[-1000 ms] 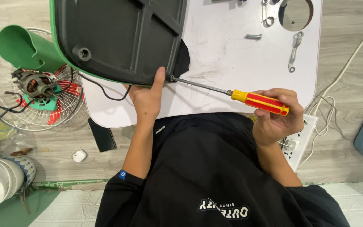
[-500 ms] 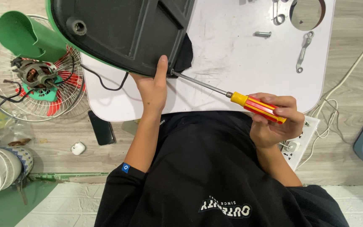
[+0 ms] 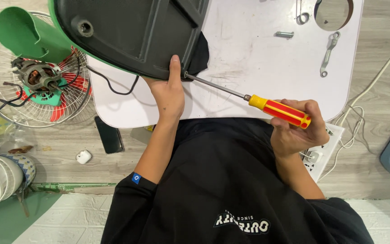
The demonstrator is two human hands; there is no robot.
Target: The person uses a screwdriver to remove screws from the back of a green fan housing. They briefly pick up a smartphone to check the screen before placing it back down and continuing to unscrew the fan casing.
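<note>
- Your left hand [image 3: 169, 92] presses flat against the near edge of the black fan base [image 3: 132, 34], thumb up along its rim, fingers tucked out of sight beneath.
- Your right hand [image 3: 296, 129] is clamped around the red-and-yellow screwdriver [image 3: 280, 111], its tip meeting the base at ten o'clock from your grip.
- The white table [image 3: 258, 58] carries a bolt [image 3: 284, 34] and a wrench [image 3: 328, 53] at one o'clock.
- The fan motor [image 3: 37, 77] sits on the wire guard [image 3: 5, 108] at nine o'clock.

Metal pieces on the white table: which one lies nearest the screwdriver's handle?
The flat wrench, lying slanted near the table's right edge above the handle. The short bolt and ring-ended piece lie farther up.
</note>
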